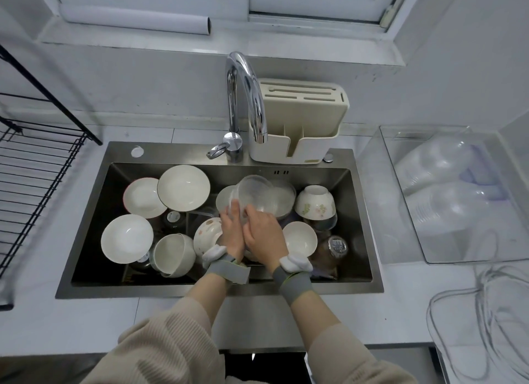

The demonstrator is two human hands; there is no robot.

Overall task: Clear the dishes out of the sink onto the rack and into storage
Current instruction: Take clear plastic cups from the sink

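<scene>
On the far left, the black wire rack is waiting beside the sink, and nothing is sitting on the part we can see. Moving right, white bowls and plates are lying all over the sink bottom: a wide plate, a deep bowl tipped on its side, and two more plates leaning on each other.

Near the middle, under the shiny tap, both hands are holding a clear plastic bowl just above the pile. The left hand is curling its fingers round the near rim, and the right hand is gripping that rim close beside it.

I think the job right now is lifting this bowl out. It looks light and maybe slippery, so holding it tight is a good idea. Tipping it first lets any water run off. Lifting it straight up keeps it from bumping the flowery bowl to the right.

Farther right, more clear tubs are stacked in a see-through box on the surface, so this bowl probably belongs there.
</scene>
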